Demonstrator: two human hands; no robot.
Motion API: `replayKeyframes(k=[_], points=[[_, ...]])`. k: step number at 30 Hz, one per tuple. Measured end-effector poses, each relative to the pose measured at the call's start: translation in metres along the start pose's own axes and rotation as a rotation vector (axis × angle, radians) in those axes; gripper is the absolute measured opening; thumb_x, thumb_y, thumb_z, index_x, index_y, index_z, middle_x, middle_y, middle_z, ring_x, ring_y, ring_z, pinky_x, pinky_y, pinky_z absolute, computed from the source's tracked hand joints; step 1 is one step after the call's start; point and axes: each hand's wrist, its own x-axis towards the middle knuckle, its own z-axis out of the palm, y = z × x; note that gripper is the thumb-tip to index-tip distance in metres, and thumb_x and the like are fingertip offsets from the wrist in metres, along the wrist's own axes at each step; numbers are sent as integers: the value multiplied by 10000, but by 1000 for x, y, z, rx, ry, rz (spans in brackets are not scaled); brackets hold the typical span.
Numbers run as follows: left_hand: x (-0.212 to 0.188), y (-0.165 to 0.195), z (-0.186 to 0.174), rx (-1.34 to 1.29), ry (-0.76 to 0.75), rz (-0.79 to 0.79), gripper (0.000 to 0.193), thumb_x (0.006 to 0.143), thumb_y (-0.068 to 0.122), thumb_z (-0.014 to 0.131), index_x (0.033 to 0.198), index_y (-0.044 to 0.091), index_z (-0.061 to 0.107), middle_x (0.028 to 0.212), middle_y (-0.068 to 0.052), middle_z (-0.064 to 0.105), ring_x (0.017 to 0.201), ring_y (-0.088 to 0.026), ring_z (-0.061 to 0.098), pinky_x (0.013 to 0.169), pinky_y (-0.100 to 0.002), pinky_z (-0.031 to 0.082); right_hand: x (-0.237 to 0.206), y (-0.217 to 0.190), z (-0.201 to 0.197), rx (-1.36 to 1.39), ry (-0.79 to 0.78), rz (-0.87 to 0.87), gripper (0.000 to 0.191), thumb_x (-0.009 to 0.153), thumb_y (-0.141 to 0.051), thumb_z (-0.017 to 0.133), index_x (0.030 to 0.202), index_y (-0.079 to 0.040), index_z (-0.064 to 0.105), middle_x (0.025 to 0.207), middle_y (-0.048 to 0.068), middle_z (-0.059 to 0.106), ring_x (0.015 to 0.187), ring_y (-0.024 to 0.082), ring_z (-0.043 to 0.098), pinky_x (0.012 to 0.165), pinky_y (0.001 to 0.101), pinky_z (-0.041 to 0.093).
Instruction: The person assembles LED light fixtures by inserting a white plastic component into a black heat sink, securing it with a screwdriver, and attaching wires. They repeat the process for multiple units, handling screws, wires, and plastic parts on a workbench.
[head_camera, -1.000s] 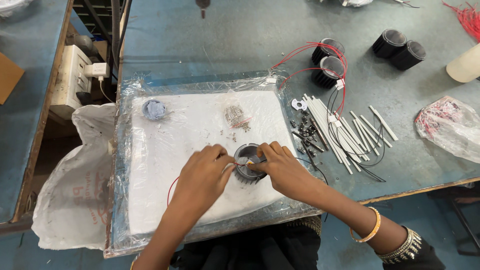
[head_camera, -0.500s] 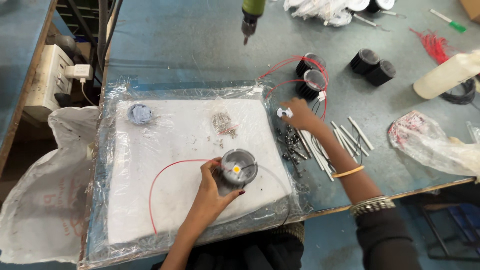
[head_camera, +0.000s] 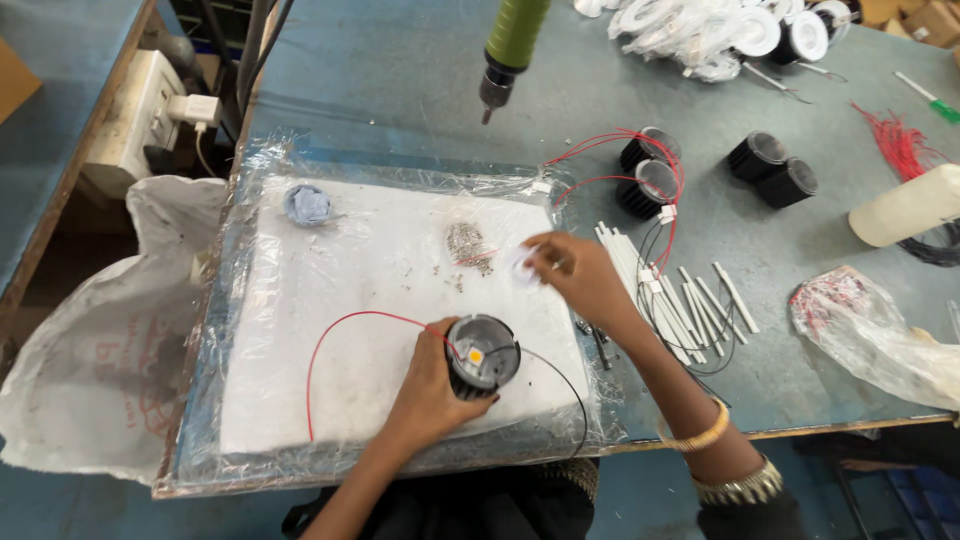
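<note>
Left hand (head_camera: 432, 385), low in the centre of the frame, curls around a black finned lamp housing (head_camera: 481, 356) standing upright on a white foam pad (head_camera: 340, 290) wrapped in clear plastic; fingers and thumb clasp its left side, and a small yellow LED chip shows inside the open top. Right hand (head_camera: 580, 278), just right of centre, hovers over the pad's right edge with fingers drawn together, pinching a small clear round lens (head_camera: 520, 266) between thumb and fingertips. A red wire (head_camera: 330, 345) loops from the housing across the pad to the lower left, while a black wire (head_camera: 565, 385) trails off to the lower right. A little heap of screws (head_camera: 466, 244) lies on the pad just left of the lens, and a crumpled bluish wad (head_camera: 308, 204) sits at the pad's upper left corner. Right of the hands, white sleeves (head_camera: 690, 300) lie scattered on the blue-grey bench (head_camera: 400, 90), with more black housings (head_camera: 650, 170) wired in red at upper right. A green electric screwdriver (head_camera: 508, 50) hangs at top centre.
</note>
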Motion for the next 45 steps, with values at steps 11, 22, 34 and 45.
replayKeyframes(k=[11, 22, 34, 45], points=[[-59, 4, -13, 58, 61, -7, 1057, 593, 211, 963, 1413, -3, 332, 1343, -231, 450, 1258, -412, 485, 1042, -463, 436, -59, -82, 83, -53, -489, 165, 273, 874, -153, 725, 1111, -17, 714, 881, 149, 788, 766, 207, 782, 716, 316, 624], [-66, 4, -18, 44, 29, -70, 1019, 630, 213, 943, 1424, 7, 339, 1390, -227, 467, 1302, -398, 500, 1070, -448, 434, -71, -63, 48, -219, -334, 64, 370, 950, -158, 571, 1297, -98, 683, 1185, 102, 744, 1064, 228, 727, 905, 370, 566], [-75, 34, -64, 440, -352, -82, 895, 788, 274, 830, 1446, -66, 328, 1458, -290, 415, 1378, -450, 395, 1090, -576, 307, -113, -5, 107, 161, -364, -23, 1102, 629, -267, 836, 1561, -58, 286, 1560, 138, 471, 1437, 321, 458, 1205, 424, 336], [-24, 86, -62, 683, -256, 158, 316, 718, 117, 743, 1028, 62, 713, 1541, -214, 326, 1446, -415, 248, 1100, -669, 134, -124, 12, 110, 119, -315, -97, 1015, 604, -246, 797, 1514, -53, 391, 1511, 151, 534, 1391, 342, 519, 1181, 422, 399]])
